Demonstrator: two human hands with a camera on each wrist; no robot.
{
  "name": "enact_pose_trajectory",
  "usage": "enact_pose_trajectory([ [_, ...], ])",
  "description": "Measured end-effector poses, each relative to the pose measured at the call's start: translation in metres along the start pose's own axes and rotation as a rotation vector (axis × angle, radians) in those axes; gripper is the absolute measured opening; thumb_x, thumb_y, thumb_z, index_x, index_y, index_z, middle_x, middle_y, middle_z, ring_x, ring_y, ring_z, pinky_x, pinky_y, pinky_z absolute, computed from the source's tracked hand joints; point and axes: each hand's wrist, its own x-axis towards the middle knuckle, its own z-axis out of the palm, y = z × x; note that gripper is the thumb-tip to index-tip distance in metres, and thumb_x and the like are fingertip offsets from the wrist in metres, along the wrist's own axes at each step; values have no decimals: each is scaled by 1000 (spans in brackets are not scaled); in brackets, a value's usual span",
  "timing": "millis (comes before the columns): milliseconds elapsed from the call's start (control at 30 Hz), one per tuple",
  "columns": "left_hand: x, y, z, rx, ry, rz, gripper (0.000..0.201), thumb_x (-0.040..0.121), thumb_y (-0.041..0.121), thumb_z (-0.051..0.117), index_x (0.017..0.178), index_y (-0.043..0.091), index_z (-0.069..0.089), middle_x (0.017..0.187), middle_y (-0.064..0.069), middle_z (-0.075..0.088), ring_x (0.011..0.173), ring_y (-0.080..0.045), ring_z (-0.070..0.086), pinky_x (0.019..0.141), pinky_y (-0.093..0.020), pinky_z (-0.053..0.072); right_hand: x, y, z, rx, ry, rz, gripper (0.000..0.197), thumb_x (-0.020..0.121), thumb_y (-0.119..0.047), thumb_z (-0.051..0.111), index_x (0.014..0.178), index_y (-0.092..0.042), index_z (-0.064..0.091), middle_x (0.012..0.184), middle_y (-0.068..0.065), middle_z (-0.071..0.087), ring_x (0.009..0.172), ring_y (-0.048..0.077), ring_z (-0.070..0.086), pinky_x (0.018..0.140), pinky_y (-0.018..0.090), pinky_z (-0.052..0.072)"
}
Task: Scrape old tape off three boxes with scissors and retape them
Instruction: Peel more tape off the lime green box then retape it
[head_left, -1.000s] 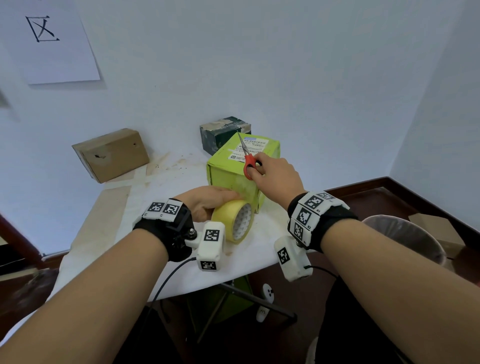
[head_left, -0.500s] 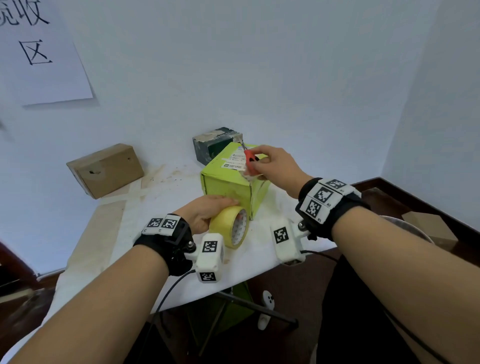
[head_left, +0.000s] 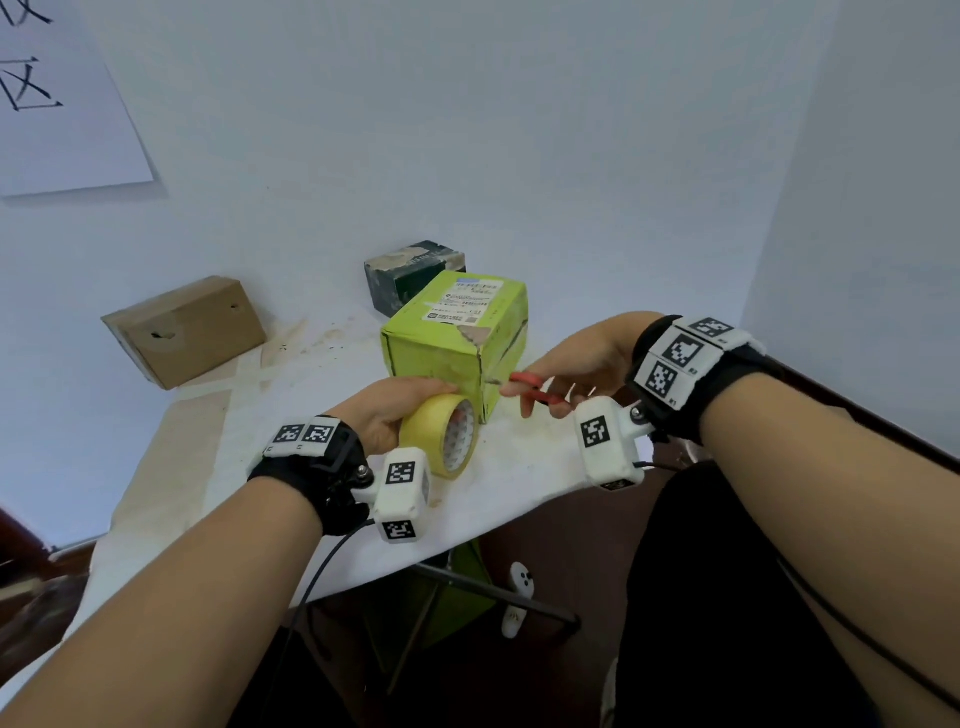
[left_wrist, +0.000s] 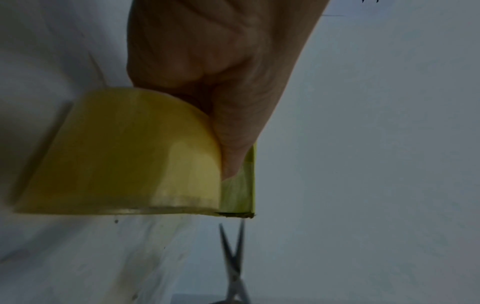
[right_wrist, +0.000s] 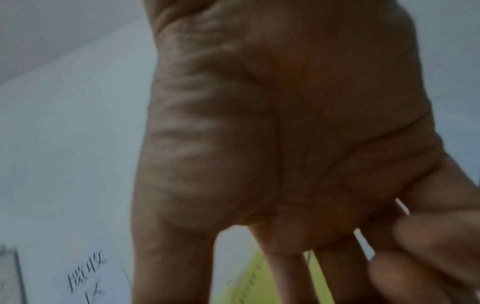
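My left hand (head_left: 387, 415) is curled over the top of the yellow tape roll (head_left: 449, 434), which stands on edge on the counter (head_left: 218, 447) and touches the near face of the green box (head_left: 447, 343). In the left wrist view the fingers (left_wrist: 233, 148) are pressed together, wedged between the roll (left_wrist: 124, 152) and the box wall (left_wrist: 245, 185), gripping the roll from above.

My right hand (head_left: 576, 358) holds the red-handled scissors (head_left: 524, 387) just right of the box, near its lower front corner. The fingers are hooked through and around the red loops, the rest of them curled loosely below. The left wrist camera shows the two blades (left_wrist: 233, 253) slightly parted and crossed, their tips just short of the box's frayed bottom corner; I cannot tell whether they touch it. The right wrist view shows mostly my palm (right_wrist: 285, 133) and is blurred, with a strip of green box (right_wrist: 249, 283) past the fingers.

The green box has a white label on top and torn patches at its front upper corner. Behind it, against the wall, sits a dark box (head_left: 410, 270) with worn tape on its top. Well to the left lies a brown cardboard box (head_left: 187, 330), tilted.
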Motion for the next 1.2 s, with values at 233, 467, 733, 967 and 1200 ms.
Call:
enact_pose_trajectory([
  [233,3,-1,-2,-13,-14,13,26,92,17,61,115,3,63,109,-16,70,92,-27,68,82,-37,57,16,-11,9,-61,63,7,46,85,-52,60,116,-18,62,62,-5,44,51,8,32,49,18,25],
  [467,4,-1,-6,-44,-41,8,23,94,14,58,114,5,62,102,-15,71,80,-24,70,70,-34,60,20,-19,11,-49,120,-70,45,87,-45,62,118,-12,63,62,-3,42,53,10,29,50,19,23],
  [733,7,0,-6,-13,-24,11,28,92,16,61,117,3,62,101,-15,72,78,-23,71,67,-32,60,20,-11,7,12,132,-147,14,85,-31,69,85,-17,66,57,-2,47,47,8,26,44,18,20],
  [967,6,1,-4,18,-49,2,29,92,18,62,118,4,62,99,-13,72,77,-20,70,64,-29,58,26,-28,15,-114,107,-103,32,87,-46,62,79,-18,49,59,-1,41,46,10,23,41,17,20],
  [1200,9,-1,-7,-10,-56,0,30,92,17,61,119,3,63,99,-13,71,76,-21,70,68,-31,59,32,-27,12,-130,178,-185,31,80,-42,72,85,-15,59,56,-3,49,47,12,27,44,21,21],
])
